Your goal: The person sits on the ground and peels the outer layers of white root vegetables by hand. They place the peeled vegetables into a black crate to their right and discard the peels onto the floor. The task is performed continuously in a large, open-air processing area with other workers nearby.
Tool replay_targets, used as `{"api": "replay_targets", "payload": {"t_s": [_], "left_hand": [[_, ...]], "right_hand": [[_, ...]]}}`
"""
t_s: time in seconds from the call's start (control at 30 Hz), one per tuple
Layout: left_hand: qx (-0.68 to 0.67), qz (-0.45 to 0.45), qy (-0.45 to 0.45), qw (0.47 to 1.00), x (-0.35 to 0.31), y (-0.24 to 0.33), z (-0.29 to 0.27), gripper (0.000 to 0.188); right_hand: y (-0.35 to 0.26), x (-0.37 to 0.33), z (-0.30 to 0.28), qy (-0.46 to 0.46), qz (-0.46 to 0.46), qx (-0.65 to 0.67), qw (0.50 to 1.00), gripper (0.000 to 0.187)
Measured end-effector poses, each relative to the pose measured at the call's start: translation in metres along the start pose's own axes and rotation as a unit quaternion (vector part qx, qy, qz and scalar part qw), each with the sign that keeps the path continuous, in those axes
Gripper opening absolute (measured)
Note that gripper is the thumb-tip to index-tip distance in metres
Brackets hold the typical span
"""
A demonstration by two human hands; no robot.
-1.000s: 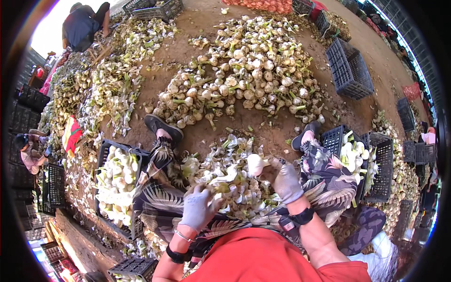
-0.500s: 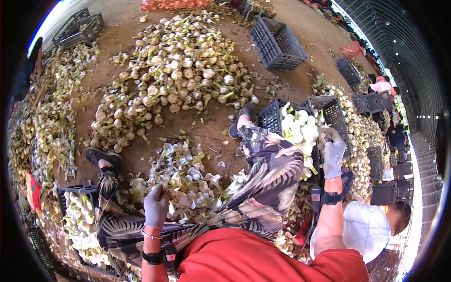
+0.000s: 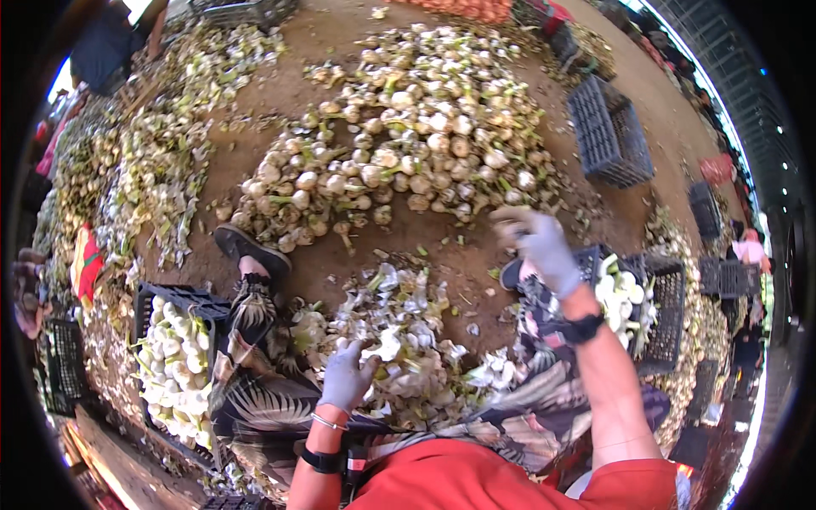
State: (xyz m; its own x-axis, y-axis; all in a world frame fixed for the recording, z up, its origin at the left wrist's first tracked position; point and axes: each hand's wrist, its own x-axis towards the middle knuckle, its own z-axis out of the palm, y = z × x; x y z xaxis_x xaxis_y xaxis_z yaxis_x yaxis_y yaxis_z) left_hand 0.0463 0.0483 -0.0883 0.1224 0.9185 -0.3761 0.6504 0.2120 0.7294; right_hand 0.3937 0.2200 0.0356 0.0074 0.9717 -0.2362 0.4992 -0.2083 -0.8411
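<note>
My left hand (image 3: pixel 346 378), in a pale grey glove, hovers above a heap of loose garlic skins (image 3: pixel 399 327) between my legs. Its thumb stands apart from the bent fingers, and no bulb shows in it. My right hand (image 3: pixel 546 248), gloved too with dirty fingertips, is stretched forward at the near right edge of a big pile of untrimmed garlic bulbs (image 3: pixel 416 161). Motion smears its fingers, so whether they hold anything cannot be made out. Clean white garlic bulbs (image 3: pixel 619 293) lie in a crate beside my right knee, partly behind my right forearm.
By my left leg stands a dark crate (image 3: pixel 223 308) heaped with peeled white garlic (image 3: pixel 176 361). An upright crate (image 3: pixel 610 132) stands beyond the pile at the right. More garlic and skins (image 3: pixel 161 161) cover the ground at left. A person (image 3: pixel 106 51) is at the far left.
My right hand has left the crate of clean garlic and swung forward and left to the pile. My left hand has shifted over the skins, thumb now apart. The whole view has turned rightward.
</note>
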Motion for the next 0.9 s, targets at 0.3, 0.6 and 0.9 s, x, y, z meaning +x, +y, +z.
{"api": "replay_targets", "payload": {"t_s": [0.3, 0.6, 0.9], "left_hand": [[-0.05, -0.05, -0.004, 0.998, 0.015, -0.007, -0.002, 0.039], [-0.156, -0.079, 0.093, 0.98, 0.036, -0.002, 0.0, 0.056], [-0.277, -0.002, 0.14, 0.95, 0.013, 0.027, -0.021, 0.059]], "right_hand": [[0.122, 0.172, 0.252, 0.092, -0.142, -0.253, 0.953, 0.037], [0.101, 0.135, 0.251, -0.173, 0.029, 0.068, 0.982, 0.033], [0.007, -0.049, 0.211, -0.166, 0.112, 0.316, 0.927, 0.025]]}}
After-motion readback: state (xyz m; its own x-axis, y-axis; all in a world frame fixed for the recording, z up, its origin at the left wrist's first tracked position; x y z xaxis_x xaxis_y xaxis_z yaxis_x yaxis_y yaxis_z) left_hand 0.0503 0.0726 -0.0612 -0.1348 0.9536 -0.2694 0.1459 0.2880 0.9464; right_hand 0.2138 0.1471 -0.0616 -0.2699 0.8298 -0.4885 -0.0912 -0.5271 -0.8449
